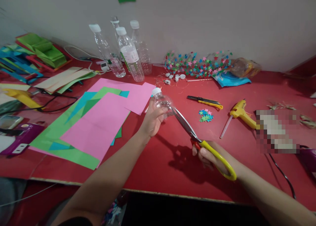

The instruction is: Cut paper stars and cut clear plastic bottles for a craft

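My left hand point(154, 119) is closed around the cut-off top of a clear plastic bottle point(164, 102), its white cap pointing up and away. In my right hand point(209, 153) is a pair of scissors point(217, 158) with yellow and red handles. The blades reach up-left to the cut edge of the bottle top, and whether plastic lies between them I cannot tell. Just right of the bottle top, a small pile of star-shaped pieces point(205, 115) lies on the red table point(158, 173). Beyond the pile is a yellow utility knife point(206, 102).
Several clear bottles point(130, 56) stand against the wall. A star-covered bottle point(197, 64) lies along the back. Coloured paper sheets point(98, 120) spread across the left. A yellow glue gun point(243, 114) with its cord lies at right, and another yellow glue gun point(23, 97) at far left.
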### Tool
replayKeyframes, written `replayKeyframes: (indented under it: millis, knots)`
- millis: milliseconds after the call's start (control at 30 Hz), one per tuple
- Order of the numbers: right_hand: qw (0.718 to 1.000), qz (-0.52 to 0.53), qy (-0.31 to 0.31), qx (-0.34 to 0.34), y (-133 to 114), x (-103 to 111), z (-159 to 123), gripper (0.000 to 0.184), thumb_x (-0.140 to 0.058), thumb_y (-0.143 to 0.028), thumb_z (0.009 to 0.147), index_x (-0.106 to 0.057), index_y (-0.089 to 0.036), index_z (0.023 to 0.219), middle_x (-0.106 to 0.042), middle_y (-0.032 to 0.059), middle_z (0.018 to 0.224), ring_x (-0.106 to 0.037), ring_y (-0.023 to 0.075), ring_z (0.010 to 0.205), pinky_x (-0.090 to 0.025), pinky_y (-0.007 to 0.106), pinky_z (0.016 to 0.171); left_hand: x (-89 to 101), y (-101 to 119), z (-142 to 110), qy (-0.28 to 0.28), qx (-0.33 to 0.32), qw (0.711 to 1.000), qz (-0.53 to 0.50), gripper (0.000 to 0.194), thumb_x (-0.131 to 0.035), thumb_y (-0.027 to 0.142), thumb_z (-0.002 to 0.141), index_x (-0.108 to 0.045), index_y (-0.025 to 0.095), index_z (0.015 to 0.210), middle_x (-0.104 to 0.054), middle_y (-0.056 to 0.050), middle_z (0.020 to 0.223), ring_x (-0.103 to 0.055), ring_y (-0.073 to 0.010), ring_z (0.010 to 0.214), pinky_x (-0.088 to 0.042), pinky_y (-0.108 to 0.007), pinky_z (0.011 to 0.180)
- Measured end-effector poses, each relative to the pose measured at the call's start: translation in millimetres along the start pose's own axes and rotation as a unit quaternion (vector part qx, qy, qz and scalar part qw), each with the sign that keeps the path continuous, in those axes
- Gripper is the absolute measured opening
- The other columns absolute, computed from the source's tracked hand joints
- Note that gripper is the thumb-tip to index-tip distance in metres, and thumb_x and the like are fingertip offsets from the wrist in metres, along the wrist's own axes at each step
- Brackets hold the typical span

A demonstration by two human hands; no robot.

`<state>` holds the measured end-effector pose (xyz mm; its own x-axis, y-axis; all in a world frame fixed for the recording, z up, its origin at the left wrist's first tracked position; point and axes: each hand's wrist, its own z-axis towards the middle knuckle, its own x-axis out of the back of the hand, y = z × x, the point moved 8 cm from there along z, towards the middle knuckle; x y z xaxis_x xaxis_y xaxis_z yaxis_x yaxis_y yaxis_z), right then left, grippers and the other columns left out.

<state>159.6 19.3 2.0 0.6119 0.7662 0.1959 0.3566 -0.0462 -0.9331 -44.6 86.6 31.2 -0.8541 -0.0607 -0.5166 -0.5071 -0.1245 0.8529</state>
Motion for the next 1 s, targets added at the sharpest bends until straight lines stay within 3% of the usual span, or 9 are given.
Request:
replayKeyframes:
  millis: [267, 500, 1000]
  knots:
    - [0.998, -0.065, -0.002, 0.008, -19.7, -0.2, -1.1, 0.051, -0.042, -0.068, 0.09, -0.05, -0.018, 0.08, -0.044, -0.0043, 0.058, -0.037, 0.0086, 0.052, -0.03, 0.023, 0.048, -5.4, 4.3, -0.8, -0.006, -0.033, 0.999, -0.005, 0.041, -0.07, 0.023, 0.07, -0.048, 0.025, 0.105, -0.059, -0.001, 0.099, -0.066, -0.0185, 0.09, -0.057, -0.041, 0.085]
    - [0.999, -0.024, 0.005, -0.023, -13.9, -3.8, -1.1, 0.057, -0.042, -0.075, 0.086, -0.05, -0.019, 0.079, -0.038, -0.0066, 0.051, -0.036, 0.0084, 0.046, -0.028, 0.024, 0.045, -8.9, 3.4, -2.6, -0.007, -0.037, 0.999, 0.002, 0.042, -0.071, 0.022, 0.069, -0.047, 0.026, 0.103, -0.058, 0.0, 0.101, -0.066, -0.018, 0.092, -0.057, -0.042, 0.088]
    - [1.0, -0.003, 0.004, -0.022, -9.9, -5.2, -0.9, 0.055, -0.041, -0.074, 0.087, -0.044, -0.02, 0.076, -0.038, -0.0074, 0.052, -0.034, 0.0064, 0.043, -0.029, 0.023, 0.044, -13.5, 1.4, -3.6, -0.03, -0.046, 0.998, -0.006, 0.051, -0.079, 0.025, 0.066, -0.048, 0.027, 0.107, -0.058, 0.0, 0.104, -0.066, -0.0191, 0.094, -0.056, -0.04, 0.088]
